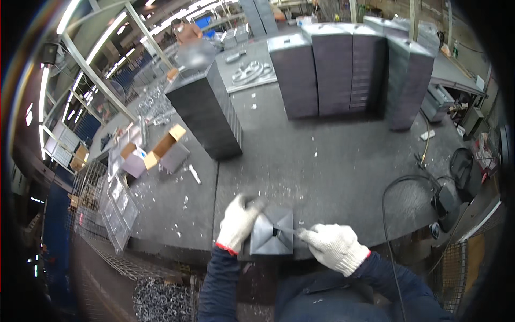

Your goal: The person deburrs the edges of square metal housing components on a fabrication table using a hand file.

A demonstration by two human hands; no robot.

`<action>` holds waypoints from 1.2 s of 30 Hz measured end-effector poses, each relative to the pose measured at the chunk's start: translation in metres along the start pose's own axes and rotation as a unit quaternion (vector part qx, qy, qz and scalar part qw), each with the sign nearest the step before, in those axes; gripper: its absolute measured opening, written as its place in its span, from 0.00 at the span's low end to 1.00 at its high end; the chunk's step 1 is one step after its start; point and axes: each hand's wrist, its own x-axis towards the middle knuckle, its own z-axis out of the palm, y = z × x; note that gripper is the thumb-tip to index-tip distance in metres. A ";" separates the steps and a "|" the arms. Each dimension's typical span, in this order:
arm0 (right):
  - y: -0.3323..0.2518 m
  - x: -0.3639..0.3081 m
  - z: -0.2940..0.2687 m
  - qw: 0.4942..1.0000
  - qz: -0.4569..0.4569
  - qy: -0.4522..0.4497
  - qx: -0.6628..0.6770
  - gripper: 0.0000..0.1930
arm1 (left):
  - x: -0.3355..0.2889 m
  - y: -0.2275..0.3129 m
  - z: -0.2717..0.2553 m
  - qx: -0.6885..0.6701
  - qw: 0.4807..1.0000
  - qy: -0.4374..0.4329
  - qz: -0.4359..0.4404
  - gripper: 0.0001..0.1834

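At the table's front edge stands a square grey metal piece [272, 244] with a pyramid-like top and a small dark hole at its middle. My left hand [238, 221], in a white knit glove, rests on its left side with the fingers curled around its far corner. On the right, my right hand [337, 247], gloved alike, is closed around a thin grey tool [295, 232]. The tool points left over the piece, toward the hole. Its kind is too blurred to tell.
Tall grey box-shaped metal parts [335, 75] stand at the back right, and another [206, 112] stands left of centre. Small open cartons [163, 147] and a white marker-like stick [195, 174] lie to the left. A black cable [387, 214] loops down the right side.
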 end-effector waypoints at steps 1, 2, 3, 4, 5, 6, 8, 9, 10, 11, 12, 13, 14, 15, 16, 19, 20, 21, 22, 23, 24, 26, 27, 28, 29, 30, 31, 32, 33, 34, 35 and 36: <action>-0.004 -0.005 -0.012 0.999 0.022 -0.013 0.025 0.14 | -0.012 0.000 -0.003 0.031 0.999 -0.005 -0.028 0.39; 0.002 -0.014 -0.009 0.997 0.035 0.022 0.061 0.15 | -0.025 0.003 -0.008 0.051 0.998 -0.008 -0.034 0.38; 0.008 -0.028 -0.010 0.993 0.051 0.058 0.094 0.17 | -0.039 0.011 -0.014 0.069 0.997 -0.014 -0.036 0.37; 0.015 -0.035 -0.014 0.988 0.056 0.070 0.127 0.17 | -0.046 0.008 -0.018 0.010 0.999 -0.016 -0.045 0.34; 0.018 -0.039 -0.017 0.982 0.077 0.064 0.163 0.16 | -0.053 0.004 -0.021 -0.050 0.997 -0.020 -0.054 0.31; 0.021 -0.044 -0.023 0.980 0.101 0.054 0.165 0.17 | -0.057 0.006 -0.022 -0.206 0.977 -0.034 -0.049 0.25; 0.026 -0.051 -0.025 0.977 0.124 0.048 0.166 0.17 | -0.050 0.014 -0.035 -0.161 0.987 -0.013 -0.005 0.24; 0.029 -0.054 -0.023 0.961 0.160 0.061 0.218 0.17 | -0.048 0.017 -0.042 -0.115 0.993 0.008 0.031 0.23; 0.032 -0.058 -0.021 0.940 0.198 0.071 0.269 0.17 | -0.038 0.020 -0.050 -0.128 0.990 0.014 0.053 0.24; 0.036 -0.061 -0.019 0.940 0.197 0.071 0.270 0.17 | -0.030 0.027 -0.057 -0.175 0.982 0.034 0.068 0.25; 0.040 -0.063 -0.017 0.937 0.204 0.095 0.269 0.17 | -0.016 0.035 -0.060 -0.211 0.974 0.066 0.051 0.26; 0.044 -0.065 -0.015 0.932 0.212 0.119 0.267 0.16 | -0.002 0.044 -0.061 -0.246 0.964 0.096 0.034 0.26; 0.048 -0.062 -0.008 0.931 0.200 0.152 0.265 0.16 | 0.009 0.054 -0.061 -0.186 0.972 0.122 0.079 0.26; 0.051 -0.060 -0.006 0.929 0.202 0.155 0.267 0.16 | 0.019 0.064 -0.056 -0.126 0.974 0.145 0.123 0.26; 0.053 -0.059 -0.005 0.917 0.223 0.156 0.292 0.16 | 0.035 0.069 -0.040 -0.074 0.958 0.175 0.216 0.24; 0.057 -0.054 -0.007 0.889 0.270 0.150 0.338 0.15 | 0.085 0.091 0.011 0.115 0.949 0.166 0.241 0.24; 0.059 -0.051 -0.006 0.874 0.293 0.147 0.359 0.15 | 0.103 0.096 0.036 0.152 0.948 0.155 0.233 0.22; 0.059 -0.047 -0.004 0.874 0.292 0.145 0.360 0.15 | 0.122 0.097 0.058 0.192 0.944 0.148 0.223 0.21; 0.059 -0.044 -0.007 0.886 0.263 0.169 0.343 0.15 | 0.141 0.106 0.082 0.248 0.940 0.129 0.197 0.20; 0.060 -0.041 -0.005 0.895 0.232 0.188 0.331 0.14 | 0.160 0.109 0.103 0.306 0.931 0.111 0.165 0.18; 0.059 -0.037 -0.004 0.900 0.221 0.184 0.326 0.14 | 0.182 0.105 0.118 0.308 0.934 0.117 0.141 0.18; 0.054 -0.029 -0.008 0.904 0.207 0.195 0.319 0.14 | 0.233 0.079 0.136 0.316 0.934 0.133 0.099 0.18; 0.055 -0.028 -0.008 0.908 0.202 0.201 0.307 0.14 | 0.243 0.079 0.142 0.312 0.938 0.133 0.067 0.19; 0.054 -0.026 -0.010 0.906 0.208 0.203 0.309 0.13 | 0.255 0.077 0.138 0.294 0.942 0.147 0.066 0.20; 0.056 -0.024 -0.011 0.906 0.203 0.199 0.314 0.13 | 0.264 0.073 0.129 0.277 0.944 0.164 0.063 0.22; 0.061 -0.028 -0.013 0.902 0.224 0.188 0.318 0.13 | 0.267 0.072 0.130 0.266 0.944 0.174 0.085 0.24; 0.067 -0.032 -0.015 0.897 0.248 0.179 0.320 0.13 | 0.261 0.078 0.133 0.252 0.944 0.181 0.111 0.26; 0.072 -0.033 -0.016 0.901 0.243 0.196 0.303 0.13 | 0.251 0.082 0.133 0.304 0.932 0.154 0.127 0.32; 0.073 -0.035 -0.019 0.900 0.244 0.197 0.302 0.13 | 0.236 0.086 0.129 0.359 0.916 0.122 0.133 0.35; 0.075 -0.037 -0.020 0.897 0.252 0.191 0.308 0.12 | 0.224 0.087 0.131 0.388 0.909 0.099 0.120 0.35; 0.077 -0.039 -0.021 0.894 0.259 0.187 0.313 0.12 | 0.216 0.088 0.134 0.415 0.900 0.076 0.109 0.35; 0.077 -0.040 -0.021 0.894 0.259 0.179 0.318 0.11 | 0.208 0.084 0.128 0.424 0.885 0.099 0.163 0.31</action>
